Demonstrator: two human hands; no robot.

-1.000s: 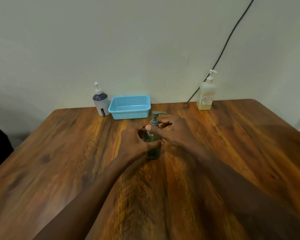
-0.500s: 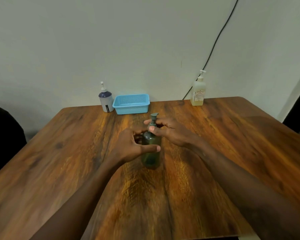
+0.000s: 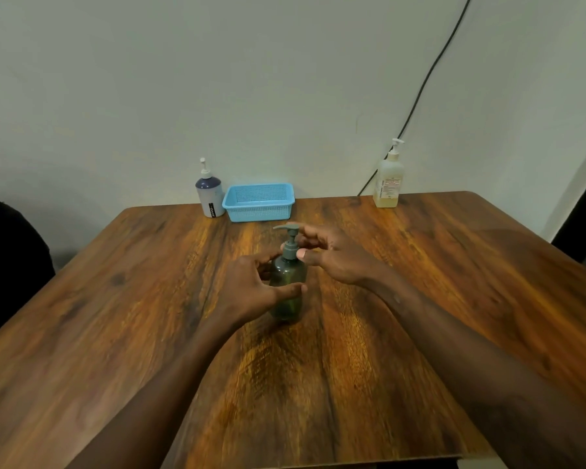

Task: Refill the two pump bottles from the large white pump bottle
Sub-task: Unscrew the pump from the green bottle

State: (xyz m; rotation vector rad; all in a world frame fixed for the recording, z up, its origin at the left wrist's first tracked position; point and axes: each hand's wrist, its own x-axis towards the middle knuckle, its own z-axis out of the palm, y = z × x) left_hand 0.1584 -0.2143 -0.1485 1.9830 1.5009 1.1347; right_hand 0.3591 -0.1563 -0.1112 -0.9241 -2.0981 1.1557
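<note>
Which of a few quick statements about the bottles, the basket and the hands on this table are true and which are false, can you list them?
1. The left hand grips the body of the green pump bottle. True.
2. The green pump bottle lies on its side. False: it stands upright on the table.
3. The right hand pinches the collar under the green bottle's pump. True.
4. The blue basket stands beside the yellowish bottle. False: it stands beside the white and navy bottle.
5. The basket holds a bottle. False: it looks empty.
</note>
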